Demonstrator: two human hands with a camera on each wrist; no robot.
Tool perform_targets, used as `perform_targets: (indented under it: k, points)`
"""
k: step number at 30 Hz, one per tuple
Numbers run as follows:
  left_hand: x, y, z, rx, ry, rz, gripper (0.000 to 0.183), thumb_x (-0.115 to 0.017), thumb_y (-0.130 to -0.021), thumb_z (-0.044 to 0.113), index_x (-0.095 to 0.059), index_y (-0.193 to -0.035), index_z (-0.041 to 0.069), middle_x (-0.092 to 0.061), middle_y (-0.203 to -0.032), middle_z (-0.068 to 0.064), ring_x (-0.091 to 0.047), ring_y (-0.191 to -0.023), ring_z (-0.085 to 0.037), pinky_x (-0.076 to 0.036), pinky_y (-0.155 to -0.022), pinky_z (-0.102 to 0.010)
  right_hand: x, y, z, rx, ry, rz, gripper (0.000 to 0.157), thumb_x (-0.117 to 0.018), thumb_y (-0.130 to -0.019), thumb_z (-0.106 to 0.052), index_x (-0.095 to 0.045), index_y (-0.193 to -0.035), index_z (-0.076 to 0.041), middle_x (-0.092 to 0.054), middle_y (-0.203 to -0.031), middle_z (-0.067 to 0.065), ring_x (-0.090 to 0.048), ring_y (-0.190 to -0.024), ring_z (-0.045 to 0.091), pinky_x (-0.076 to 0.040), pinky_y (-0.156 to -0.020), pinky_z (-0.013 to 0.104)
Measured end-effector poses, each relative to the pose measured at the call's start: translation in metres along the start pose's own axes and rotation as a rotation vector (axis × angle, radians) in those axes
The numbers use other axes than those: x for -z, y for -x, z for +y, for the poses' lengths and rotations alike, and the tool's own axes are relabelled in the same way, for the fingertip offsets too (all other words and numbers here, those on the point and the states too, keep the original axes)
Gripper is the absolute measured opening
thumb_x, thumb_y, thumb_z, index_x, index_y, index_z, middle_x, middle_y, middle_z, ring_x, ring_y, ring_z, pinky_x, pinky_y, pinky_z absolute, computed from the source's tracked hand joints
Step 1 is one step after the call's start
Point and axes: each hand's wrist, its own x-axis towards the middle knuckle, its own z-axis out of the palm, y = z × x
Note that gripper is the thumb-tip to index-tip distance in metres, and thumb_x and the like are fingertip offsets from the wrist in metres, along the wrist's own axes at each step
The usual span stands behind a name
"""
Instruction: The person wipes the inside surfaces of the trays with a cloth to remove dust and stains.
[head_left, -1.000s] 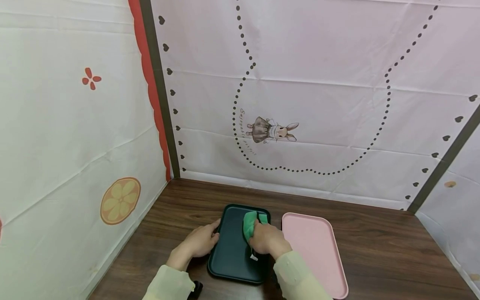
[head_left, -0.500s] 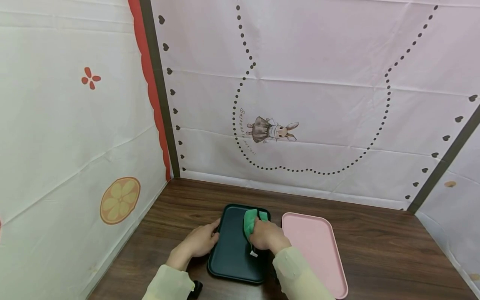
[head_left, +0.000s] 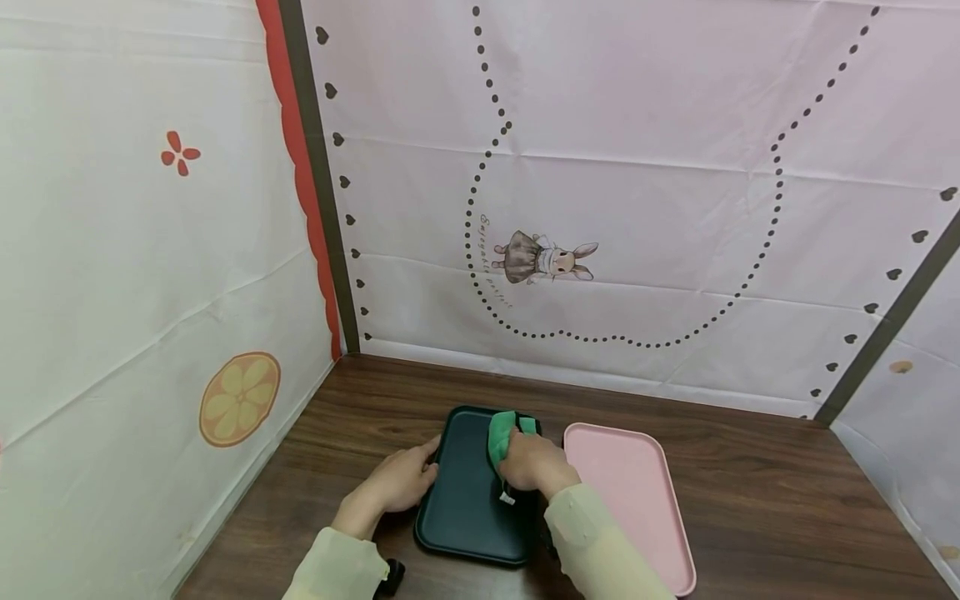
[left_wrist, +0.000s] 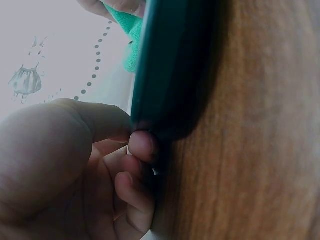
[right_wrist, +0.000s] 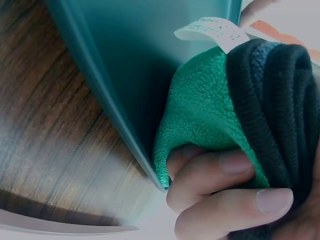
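Note:
A dark green tray [head_left: 465,492] lies on the wooden table, its left rim held by my left hand [head_left: 401,479]. In the left wrist view the thumb and curled fingertips meet at the tray's edge [left_wrist: 150,85]. My right hand [head_left: 536,462] grips a bunched green towel [head_left: 501,437] over the right side of that tray. Up close in the right wrist view, the towel [right_wrist: 200,100] has fuzzy pile, a dark folded border [right_wrist: 280,110] and a white tag [right_wrist: 212,31]. Curled fingers [right_wrist: 220,205] wrap its folds, and its lower end touches the tray's rim corner.
To the right of the green tray lies a pink tray [head_left: 630,508], partly under the right forearm. A small black object [head_left: 390,577] shows beside the left sleeve. Printed fabric walls [head_left: 637,250] enclose the table at the back and sides.
My right hand has slid the towel a short way toward the far end of the green tray. The left hand keeps its place at the rim.

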Motion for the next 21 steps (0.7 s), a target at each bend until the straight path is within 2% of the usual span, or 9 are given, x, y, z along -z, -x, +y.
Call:
perform_targets:
  k: [15, 21]
  points:
    - [0.0024, 0.0010, 0.0040, 0.018, -0.002, 0.009, 0.057, -0.050, -0.109, 0.020, -0.033, -0.163, 0.011, -0.057, -0.061, 0.000, -0.047, -0.047, -0.012, -0.042, -0.049, -0.029, -0.0002, -0.0010, 0.0003, 0.011, -0.004, 0.011, 0.067, -0.062, -0.101, -0.029, -0.039, -0.159, -0.003, -0.061, -0.143, 0.024, -0.064, -0.125, 0.042, -0.056, -0.088, 0.053]
    - [0.0005, 0.0001, 0.0022, 0.021, -0.001, 0.018, 0.057, -0.050, -0.109, 0.020, -0.034, -0.163, 0.011, -0.056, -0.060, 0.000, -0.045, -0.046, -0.012, -0.042, -0.048, -0.030, -0.0042, 0.0011, 0.0003, 0.007, 0.002, 0.027, 0.069, -0.062, -0.102, -0.031, -0.037, -0.160, -0.003, -0.066, -0.137, 0.024, -0.069, -0.109, 0.039, -0.054, -0.075, 0.047]
